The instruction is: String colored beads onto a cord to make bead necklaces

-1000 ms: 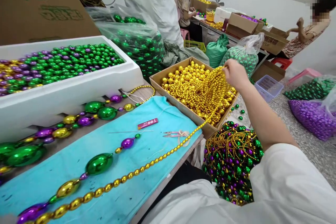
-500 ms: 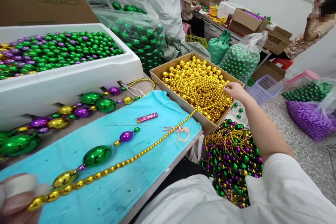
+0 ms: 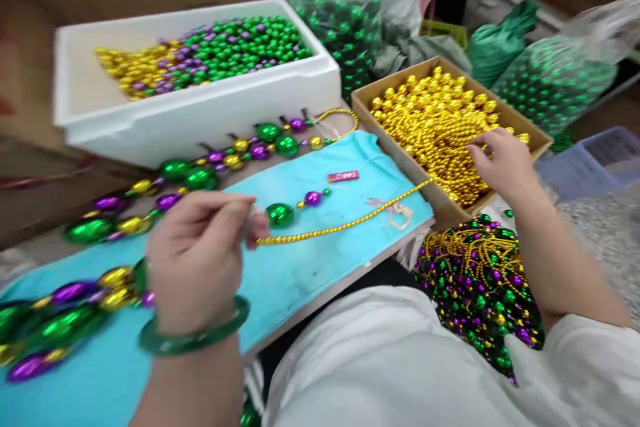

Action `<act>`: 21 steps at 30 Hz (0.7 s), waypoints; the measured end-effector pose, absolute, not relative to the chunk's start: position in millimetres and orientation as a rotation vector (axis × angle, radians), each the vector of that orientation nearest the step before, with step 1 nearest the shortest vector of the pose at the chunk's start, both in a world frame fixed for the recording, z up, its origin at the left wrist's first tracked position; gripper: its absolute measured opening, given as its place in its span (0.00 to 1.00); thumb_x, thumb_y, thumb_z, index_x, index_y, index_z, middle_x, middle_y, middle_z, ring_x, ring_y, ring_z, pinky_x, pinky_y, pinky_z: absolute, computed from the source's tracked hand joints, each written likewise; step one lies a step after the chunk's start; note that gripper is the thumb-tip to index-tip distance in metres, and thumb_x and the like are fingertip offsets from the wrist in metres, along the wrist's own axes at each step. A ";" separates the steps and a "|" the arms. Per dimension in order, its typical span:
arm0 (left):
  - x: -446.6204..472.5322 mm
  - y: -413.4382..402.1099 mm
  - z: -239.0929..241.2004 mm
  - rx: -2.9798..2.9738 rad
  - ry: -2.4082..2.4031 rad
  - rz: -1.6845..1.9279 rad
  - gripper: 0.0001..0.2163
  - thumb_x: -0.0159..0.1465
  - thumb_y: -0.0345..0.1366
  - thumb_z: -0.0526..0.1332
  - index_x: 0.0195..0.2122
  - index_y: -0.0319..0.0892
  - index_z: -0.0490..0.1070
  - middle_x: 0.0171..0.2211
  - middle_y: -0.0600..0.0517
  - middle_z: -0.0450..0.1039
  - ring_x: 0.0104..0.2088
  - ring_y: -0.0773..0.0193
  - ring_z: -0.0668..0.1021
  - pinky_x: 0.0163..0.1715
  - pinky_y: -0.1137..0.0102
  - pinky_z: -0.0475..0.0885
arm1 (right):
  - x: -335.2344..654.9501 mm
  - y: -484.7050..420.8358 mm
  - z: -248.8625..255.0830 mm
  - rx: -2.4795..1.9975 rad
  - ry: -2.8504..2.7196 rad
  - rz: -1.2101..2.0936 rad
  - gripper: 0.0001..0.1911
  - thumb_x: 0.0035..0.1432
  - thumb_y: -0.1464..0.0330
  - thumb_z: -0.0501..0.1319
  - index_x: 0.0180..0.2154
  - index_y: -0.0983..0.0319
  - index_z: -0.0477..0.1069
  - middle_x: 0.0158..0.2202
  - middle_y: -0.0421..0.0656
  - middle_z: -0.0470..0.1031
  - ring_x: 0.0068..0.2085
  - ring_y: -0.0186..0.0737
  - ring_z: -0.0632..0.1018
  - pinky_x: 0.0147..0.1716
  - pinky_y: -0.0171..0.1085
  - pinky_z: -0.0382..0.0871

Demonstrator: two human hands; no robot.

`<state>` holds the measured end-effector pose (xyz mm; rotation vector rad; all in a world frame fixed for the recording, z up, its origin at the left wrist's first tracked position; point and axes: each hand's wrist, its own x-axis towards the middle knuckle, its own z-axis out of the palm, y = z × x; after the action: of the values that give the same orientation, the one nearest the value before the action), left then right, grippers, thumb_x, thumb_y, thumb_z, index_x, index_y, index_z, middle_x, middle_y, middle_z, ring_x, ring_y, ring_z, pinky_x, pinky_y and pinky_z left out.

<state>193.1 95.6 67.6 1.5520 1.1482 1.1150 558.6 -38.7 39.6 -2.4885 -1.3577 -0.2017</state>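
Observation:
A string of gold beads (image 3: 345,228) runs over the blue cloth into a cardboard box (image 3: 445,217). My left hand (image 3: 200,247), with a green bangle at the wrist, is closed in a pinch on its near end. My right hand (image 3: 503,163) is at the box's right side, thumb and fingers bent against the heap of gold bead strands (image 3: 440,133). Its exact grip is partly hidden. Beyond my left fingertips lie a large green bead (image 3: 280,215) and a purple bead (image 3: 313,198) in a row. Larger strung beads (image 3: 75,323) lie left of that hand.
A white foam box (image 3: 210,107) of green, purple and gold beads stands behind the cloth (image 3: 300,280). Finished-looking strands (image 3: 195,177) lie before it. Scissors (image 3: 383,203) and a small pink packet (image 3: 343,176) rest on the cloth. Bead strands (image 3: 480,280) hang in a pile below.
My left hand has moved right and away from me over the cloth, still pinching the gold string. My right hand stays at the gold bead box. The view has shifted left.

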 end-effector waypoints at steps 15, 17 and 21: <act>185.1 85.5 3.9 1.304 1.016 0.462 0.10 0.53 0.40 0.66 0.29 0.37 0.76 0.23 0.51 0.73 0.25 0.68 0.75 0.26 0.72 0.71 | 445.3 42.9 -50.8 -2.585 -1.881 0.593 0.12 0.54 0.61 0.60 0.36 0.61 0.73 0.38 0.51 0.77 0.39 0.51 0.76 0.31 0.39 0.63; 186.1 86.4 -1.4 1.214 1.018 0.447 0.10 0.52 0.40 0.67 0.30 0.37 0.76 0.24 0.52 0.73 0.24 0.69 0.74 0.25 0.73 0.70 | 448.9 43.0 -56.9 -2.596 -1.837 0.746 0.11 0.52 0.59 0.62 0.32 0.60 0.72 0.33 0.48 0.77 0.35 0.48 0.76 0.29 0.38 0.62; 187.8 91.3 -11.8 1.088 0.996 0.472 0.12 0.53 0.41 0.67 0.33 0.37 0.76 0.23 0.52 0.73 0.21 0.70 0.74 0.22 0.75 0.69 | 457.1 38.8 -63.7 -2.385 -1.770 0.860 0.07 0.49 0.63 0.63 0.26 0.59 0.68 0.25 0.41 0.73 0.29 0.41 0.74 0.27 0.36 0.62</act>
<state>187.8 91.3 -11.8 1.0879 0.9961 0.4723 457.1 38.8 -63.7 -2.3846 -1.7702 0.8596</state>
